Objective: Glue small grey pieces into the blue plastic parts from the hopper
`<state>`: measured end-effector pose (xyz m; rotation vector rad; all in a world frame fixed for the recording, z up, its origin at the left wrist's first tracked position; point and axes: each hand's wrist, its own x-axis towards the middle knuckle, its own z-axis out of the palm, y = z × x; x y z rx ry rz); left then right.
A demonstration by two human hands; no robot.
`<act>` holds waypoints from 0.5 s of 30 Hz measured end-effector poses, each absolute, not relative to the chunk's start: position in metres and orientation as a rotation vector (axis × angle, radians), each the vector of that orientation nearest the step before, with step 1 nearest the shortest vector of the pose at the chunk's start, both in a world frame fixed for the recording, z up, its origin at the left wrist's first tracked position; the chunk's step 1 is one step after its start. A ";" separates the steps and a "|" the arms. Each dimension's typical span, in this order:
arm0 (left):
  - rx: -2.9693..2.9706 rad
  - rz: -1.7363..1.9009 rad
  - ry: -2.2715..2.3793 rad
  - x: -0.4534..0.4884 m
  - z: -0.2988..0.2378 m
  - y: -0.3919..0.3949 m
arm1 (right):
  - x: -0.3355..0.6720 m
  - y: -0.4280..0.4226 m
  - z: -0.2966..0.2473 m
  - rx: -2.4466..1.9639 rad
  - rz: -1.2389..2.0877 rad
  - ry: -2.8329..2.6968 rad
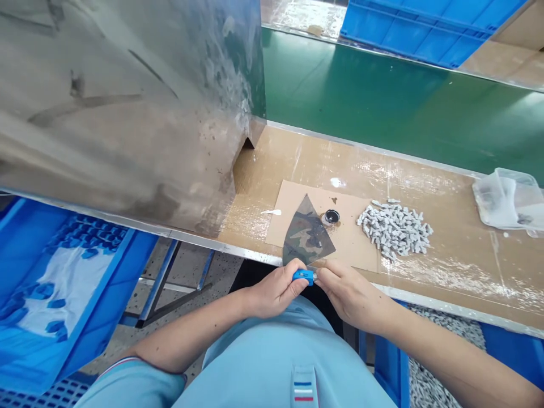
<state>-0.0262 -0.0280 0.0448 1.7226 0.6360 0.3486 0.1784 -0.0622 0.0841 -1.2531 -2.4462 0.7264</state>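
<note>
We note the left hand (276, 288) pinching a small blue part (302, 276) between thumb and finger, just off the near edge of the bench (450, 238). Right hand (348, 292): fingertips narrow on a small pale piece (315, 276) at the blue part's right end; its full shape we cannot tell. Just beyond, a camouflage-patterned sheet (308, 232) lies partly on flat cardboard (355, 207), beside a small cup (326, 220) with dark contents. Right of these, a heap of grey pieces (395, 229).
</note>
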 end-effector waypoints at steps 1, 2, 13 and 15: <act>1.733 0.347 0.644 -0.026 0.044 -0.028 | 0.178 -0.063 0.083 -1.252 0.726 -2.448; 1.755 0.345 0.648 -0.026 0.044 -0.029 | 0.179 -0.063 0.083 -1.251 0.732 -2.446; 2.201 0.572 0.622 -0.024 0.026 -0.036 | 0.174 -0.063 0.077 -1.210 0.856 -2.218; 2.259 0.576 0.641 -0.024 0.024 -0.037 | 0.172 -0.064 0.074 -1.206 0.850 -2.198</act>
